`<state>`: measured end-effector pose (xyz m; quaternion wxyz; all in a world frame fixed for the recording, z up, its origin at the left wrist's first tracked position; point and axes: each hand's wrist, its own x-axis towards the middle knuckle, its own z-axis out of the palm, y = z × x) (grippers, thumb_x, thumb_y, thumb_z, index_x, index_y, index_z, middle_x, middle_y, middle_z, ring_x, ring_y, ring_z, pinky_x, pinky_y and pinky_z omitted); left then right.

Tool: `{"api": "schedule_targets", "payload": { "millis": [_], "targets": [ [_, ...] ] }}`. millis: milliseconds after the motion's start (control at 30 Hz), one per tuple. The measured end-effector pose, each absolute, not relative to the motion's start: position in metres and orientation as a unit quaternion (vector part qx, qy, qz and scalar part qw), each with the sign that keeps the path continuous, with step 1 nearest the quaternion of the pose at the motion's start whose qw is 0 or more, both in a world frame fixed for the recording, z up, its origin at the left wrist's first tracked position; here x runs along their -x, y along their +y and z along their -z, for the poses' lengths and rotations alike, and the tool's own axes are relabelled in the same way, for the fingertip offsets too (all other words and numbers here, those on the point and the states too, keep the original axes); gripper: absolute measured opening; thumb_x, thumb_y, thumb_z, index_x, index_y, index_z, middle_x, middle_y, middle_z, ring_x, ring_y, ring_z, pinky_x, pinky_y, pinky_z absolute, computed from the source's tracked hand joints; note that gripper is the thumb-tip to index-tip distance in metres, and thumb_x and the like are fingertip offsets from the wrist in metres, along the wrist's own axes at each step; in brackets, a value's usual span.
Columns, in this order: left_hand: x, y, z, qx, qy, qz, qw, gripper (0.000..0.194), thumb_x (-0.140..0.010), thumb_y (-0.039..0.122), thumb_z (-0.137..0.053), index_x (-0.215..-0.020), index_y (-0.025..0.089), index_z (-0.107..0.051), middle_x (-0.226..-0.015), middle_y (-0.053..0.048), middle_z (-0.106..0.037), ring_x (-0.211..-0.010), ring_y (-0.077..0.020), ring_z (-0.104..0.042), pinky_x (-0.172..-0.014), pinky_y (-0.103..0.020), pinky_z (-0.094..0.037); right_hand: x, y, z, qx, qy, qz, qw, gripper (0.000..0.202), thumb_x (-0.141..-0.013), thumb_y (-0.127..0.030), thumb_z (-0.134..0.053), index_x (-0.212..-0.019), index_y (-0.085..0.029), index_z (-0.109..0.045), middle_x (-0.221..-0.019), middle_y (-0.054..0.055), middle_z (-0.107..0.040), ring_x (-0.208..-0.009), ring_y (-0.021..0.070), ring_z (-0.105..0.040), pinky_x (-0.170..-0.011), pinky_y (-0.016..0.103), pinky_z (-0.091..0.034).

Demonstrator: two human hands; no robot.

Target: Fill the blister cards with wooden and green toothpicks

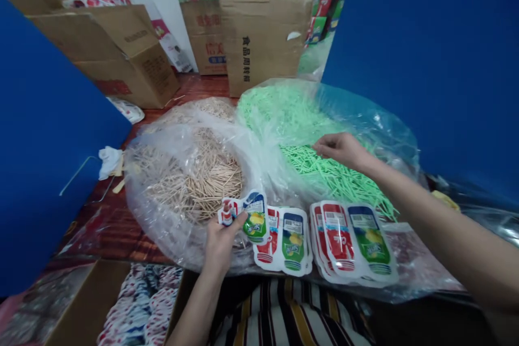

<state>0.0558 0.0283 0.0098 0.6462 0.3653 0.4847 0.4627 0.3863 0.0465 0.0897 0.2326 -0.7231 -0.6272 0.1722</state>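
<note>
Held in my left hand [225,238] is a bottle-shaped packet [256,217] with red and green-blue prints, its thumb pressed on the front. My right hand [336,148] is over the green sticks [340,175], fingers pinched together; what they hold, if anything, is too small to tell. Below it lie a stack of packets [371,238] and, to its left, a smaller group of packets [293,243], partly behind the held one. Thin beige sticks [214,181] fill the clear plastic bag [174,238] on the left.
Cardboard boxes [265,38] stand at the back, another box [154,75] at the back left. Blue panels [405,54] rise on both sides. An open carton [81,308] at the lower left holds many packets. White scraps [109,162] lie by the left panel.
</note>
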Motion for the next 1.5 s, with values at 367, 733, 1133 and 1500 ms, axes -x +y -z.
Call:
{"api": "schedule_targets", "payload": {
  "millis": [367,733,1133,1500],
  "targets": [
    [-0.068,0.022,-0.018,-0.342,0.474,-0.463,0.667,0.028,-0.055,0.022,-0.082,-0.078,0.014,-0.069,-0.076,-0.001,-0.072,-0.067,-0.0146,-0.066,-0.068,-0.026,-0.054,-0.371,0.09,-0.041,0.745,-0.665,-0.032,-0.048,0.034,-0.081,-0.034,-0.059,-0.104,-0.01,-0.067,-0.113,0.018,-0.063,-0.1,0.0276,-0.06,-0.08,0.03,-0.044],
    [-0.061,0.018,-0.017,-0.343,0.493,-0.47,0.647,0.033,-0.054,0.025,-0.083,-0.082,0.013,-0.071,-0.079,-0.004,-0.074,-0.07,-0.0188,-0.068,-0.07,-0.03,-0.055,-0.375,0.125,-0.031,0.683,-0.716,-0.063,-0.128,0.016,-0.073,-0.014,-0.063,-0.087,-0.008,-0.069,-0.092,0.017,-0.07,-0.088,0.0242,-0.065,-0.072,0.027,-0.043],
    [-0.061,0.02,-0.017,-0.32,0.491,-0.469,0.661,0.029,-0.054,0.022,-0.083,-0.079,0.012,-0.07,-0.075,-0.003,-0.074,-0.067,-0.0169,-0.067,-0.065,-0.026,-0.055,-0.403,0.097,-0.042,0.668,-0.742,-0.041,0.04,0.021,-0.082,-0.03,-0.05,-0.073,-0.013,-0.06,-0.071,0.006,-0.064,-0.061,0.014,-0.052,-0.058,0.023,-0.031],
    [-0.066,0.016,-0.016,-0.339,0.47,-0.464,0.67,0.031,-0.058,0.022,-0.081,-0.085,0.012,-0.069,-0.082,-0.004,-0.073,-0.073,-0.0189,-0.068,-0.069,-0.029,-0.055,-0.404,0.08,-0.023,0.683,-0.703,-0.081,0.182,0.023,-0.075,-0.035,-0.057,-0.061,-0.017,-0.052,-0.066,0.003,-0.056,-0.056,0.0122,-0.045,-0.057,0.024,-0.03]
  ]
}}
